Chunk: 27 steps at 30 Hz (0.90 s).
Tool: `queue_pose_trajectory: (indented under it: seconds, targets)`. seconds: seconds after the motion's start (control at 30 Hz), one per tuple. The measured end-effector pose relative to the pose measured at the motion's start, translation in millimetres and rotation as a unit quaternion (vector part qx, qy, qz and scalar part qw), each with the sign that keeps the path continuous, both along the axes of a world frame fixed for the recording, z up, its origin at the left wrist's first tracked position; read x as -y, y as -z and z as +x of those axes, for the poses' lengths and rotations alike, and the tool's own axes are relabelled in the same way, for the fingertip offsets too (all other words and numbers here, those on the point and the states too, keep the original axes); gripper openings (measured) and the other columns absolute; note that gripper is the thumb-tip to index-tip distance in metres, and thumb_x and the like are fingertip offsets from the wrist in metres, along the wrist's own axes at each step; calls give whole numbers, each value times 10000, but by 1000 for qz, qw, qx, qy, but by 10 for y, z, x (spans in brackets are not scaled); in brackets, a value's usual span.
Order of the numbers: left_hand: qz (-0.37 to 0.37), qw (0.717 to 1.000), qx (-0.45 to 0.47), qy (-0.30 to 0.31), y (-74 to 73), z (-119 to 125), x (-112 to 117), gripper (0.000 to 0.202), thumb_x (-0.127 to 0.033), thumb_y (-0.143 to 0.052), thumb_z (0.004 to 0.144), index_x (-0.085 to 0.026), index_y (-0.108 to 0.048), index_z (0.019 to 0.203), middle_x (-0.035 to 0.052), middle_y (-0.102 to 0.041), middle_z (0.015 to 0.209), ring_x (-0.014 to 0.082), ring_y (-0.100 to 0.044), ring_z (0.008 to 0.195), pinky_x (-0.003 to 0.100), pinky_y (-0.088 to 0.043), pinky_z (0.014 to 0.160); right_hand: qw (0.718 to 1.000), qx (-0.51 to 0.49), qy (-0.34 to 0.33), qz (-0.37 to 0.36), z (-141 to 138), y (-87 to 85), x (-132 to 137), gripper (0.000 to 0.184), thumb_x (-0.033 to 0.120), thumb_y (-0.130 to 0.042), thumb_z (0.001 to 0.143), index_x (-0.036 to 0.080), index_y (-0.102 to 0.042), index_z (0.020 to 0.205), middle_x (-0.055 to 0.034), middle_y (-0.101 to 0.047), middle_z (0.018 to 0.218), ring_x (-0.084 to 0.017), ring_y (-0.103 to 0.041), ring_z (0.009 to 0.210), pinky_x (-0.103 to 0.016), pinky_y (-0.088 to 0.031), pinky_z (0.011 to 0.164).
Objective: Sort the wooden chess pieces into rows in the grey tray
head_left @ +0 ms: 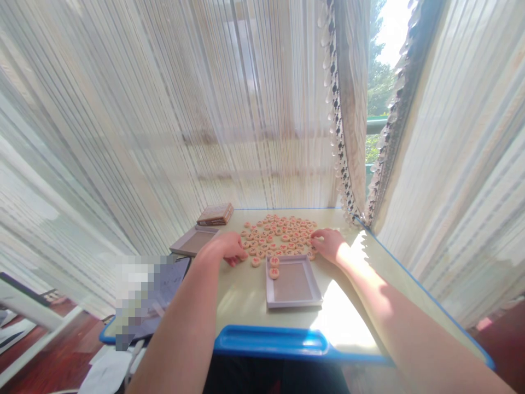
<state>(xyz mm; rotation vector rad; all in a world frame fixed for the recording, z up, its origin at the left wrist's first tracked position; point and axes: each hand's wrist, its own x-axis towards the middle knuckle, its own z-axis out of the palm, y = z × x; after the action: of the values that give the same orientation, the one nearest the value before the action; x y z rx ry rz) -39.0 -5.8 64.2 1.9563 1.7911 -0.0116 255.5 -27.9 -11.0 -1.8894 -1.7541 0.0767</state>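
Many round wooden Chinese chess pieces (283, 238) with red and dark characters lie spread on the table between my hands. My left hand (229, 249) is at the left edge of the spread, fingers curled down onto a Chinese chess piece by their tips. My right hand (328, 243) reaches in from the right, its fingers stretched out and touching pieces at the right edge. Just in front of the spread sits a shallow open box (293, 282). Two Chinese chess pieces (274, 268) lie in its far left corner, one behind the other.
Another shallow tray-like box (196, 241) lies left of my left hand, with a brown box (215, 214) behind it. A tablet-like device (174, 284), partly pixelated, rests at the left. The table has a blue rim (270, 340); curtains (246, 137) hang behind it.
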Motion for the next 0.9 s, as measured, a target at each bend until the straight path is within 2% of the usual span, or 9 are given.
queue_pose_trajectory:
  seconds: [0.1,0.47,0.6,0.7,0.8,0.9]
  targets:
    - [-49,998,30,-5,-40,6,10,145,-251,-660,629,-130,-580,625,27,-632,557,123,-605,509,219,-521,543,1000,2,3,-1,4,0,-7,224,293,-528,732,233,-697,867,-49,-644,927,-224,-529,931,-328,-355,857]
    - [-39,999,25,6,-27,32,-9,113,-251,-634,661,-143,-613,685,17,-645,588,106,-599,520,187,-498,541,1000,-6,6,-16,1,-13,2,235,308,-536,738,232,-695,893,-62,-637,955,-249,-521,956,-344,-359,862]
    - [2,999,-28,25,-56,61,-8,155,-294,-595,664,-151,-627,716,23,-647,612,113,-579,516,195,-460,503,1000,-8,11,-13,9,-18,6,233,316,-529,742,231,-693,885,-59,-631,944,-241,-526,944,-345,-362,864]
    - [60,992,-79,77,-91,87,14,215,-365,-577,656,-170,-637,724,12,-638,618,119,-552,529,207,-403,485,1000,-20,7,12,-33,-72,51,238,295,-532,746,218,-687,909,-64,-626,966,-233,-525,946,-345,-366,868]
    - [95,982,-68,150,-102,116,50,218,-381,-601,625,-200,-643,737,-13,-647,688,113,-553,600,199,-352,499,994,-28,-63,84,-172,-162,159,219,268,-542,752,222,-684,912,-51,-626,977,-216,-510,973,-329,-360,893]
    - [87,978,-71,178,-84,143,72,237,-395,-648,577,-215,-642,731,-27,-648,726,119,-553,647,203,-331,510,971,-7,-201,126,-387,-228,302,200,282,-549,772,236,-680,915,-35,-631,935,-189,-516,942,-314,-367,891]
